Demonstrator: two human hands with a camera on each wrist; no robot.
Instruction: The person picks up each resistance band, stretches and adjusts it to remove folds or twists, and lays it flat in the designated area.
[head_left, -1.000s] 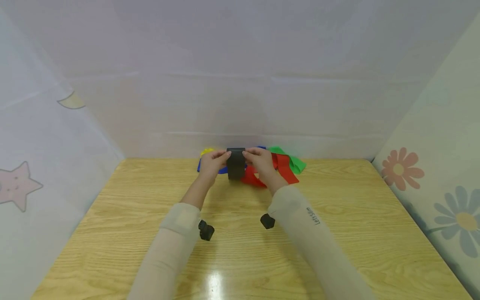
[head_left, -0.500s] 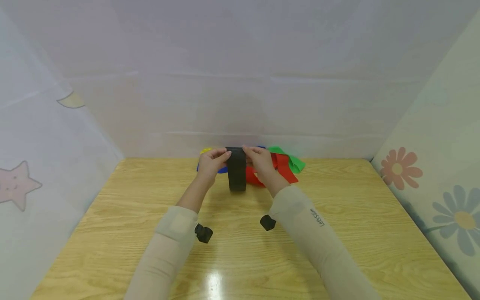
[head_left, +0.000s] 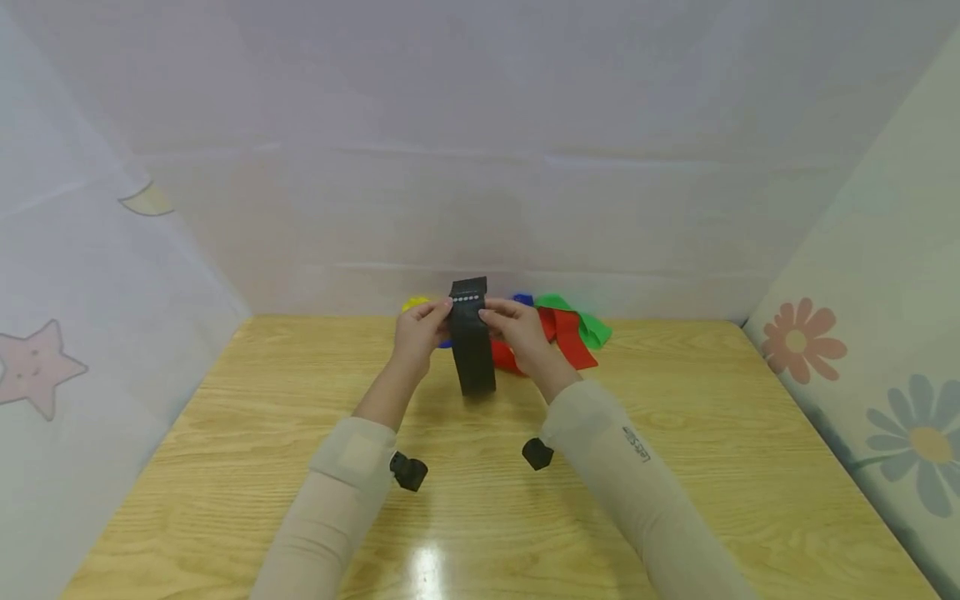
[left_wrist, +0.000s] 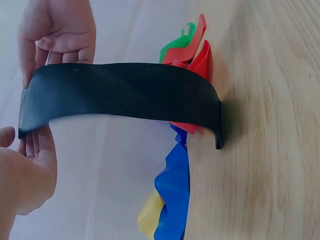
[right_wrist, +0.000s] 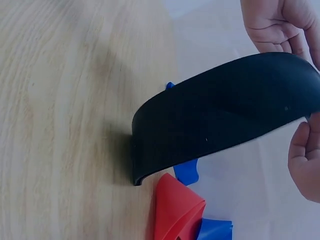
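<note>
A black elastic band (head_left: 472, 342) stands nearly upright over the far middle of the wooden table (head_left: 225, 433), its lower end touching the wood. My left hand (head_left: 431, 321) pinches its upper end from the left and my right hand (head_left: 501, 317) pinches it from the right. In the left wrist view the black band (left_wrist: 120, 95) arches from the fingers (left_wrist: 35, 145) of my left hand to the table (left_wrist: 270, 150). In the right wrist view the black band (right_wrist: 220, 110) curves down from my right hand (right_wrist: 305, 160).
Behind the hands lies a heap of loose bands: red (head_left: 572, 337), green (head_left: 588, 323), blue (head_left: 522, 298) and yellow (head_left: 412, 302), close to the back curtain (head_left: 480, 167). Fabric walls close in the left and right sides. Bare wood lies towards me.
Both hands have risen a little and the black band has opened out downward, from a short fold to a long strip whose end reaches the table.
</note>
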